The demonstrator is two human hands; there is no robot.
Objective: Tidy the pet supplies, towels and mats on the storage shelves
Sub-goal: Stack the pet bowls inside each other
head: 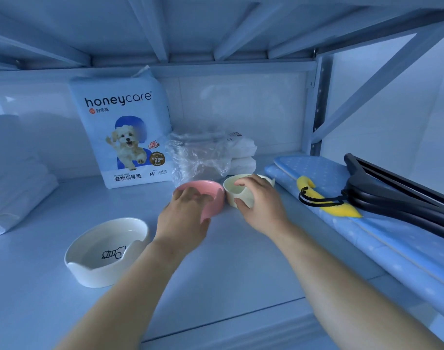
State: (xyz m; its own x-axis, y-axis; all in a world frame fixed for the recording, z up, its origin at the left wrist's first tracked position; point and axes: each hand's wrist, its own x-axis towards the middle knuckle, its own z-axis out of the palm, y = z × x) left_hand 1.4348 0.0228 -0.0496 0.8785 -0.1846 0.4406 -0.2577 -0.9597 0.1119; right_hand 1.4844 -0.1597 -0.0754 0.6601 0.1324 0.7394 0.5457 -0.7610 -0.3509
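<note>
On the middle of a storage shelf [241, 274], we hold two small pet bowls side by side: a pink bowl [214, 202] under our left hand [185, 215] and a cream bowl [232, 192] under our right hand [258, 200]. The left fingers lie close together, curled over the pink bowl's near rim with the tips inside it, while the thumb presses its outer wall. The right forefinger hooks over the cream bowl's rim and the thumb pinches its near wall; we cannot tell how the other right fingers lie. Both bowls stand upright on the shelf board, just beside each other, and we cannot tell whether they touch.

Directly behind them sits a crumpled clear plastic bag [198, 155], with a stack of folded white pads [243, 152] at its right. An upright pack of training pads [122, 132], printed with a puppy, stands left of the bag against the back wall. A larger white bowl [107, 251] with a black drawing inside rests near the shelf's front, left of our left forearm and apart from it. Folded white towels [16, 178] are piled at the far left. Along the right side lies a folded blue dotted mat [342, 223], bearing black hangers [392, 188] and a yellow piece [327, 198] touching their hooks.
</note>
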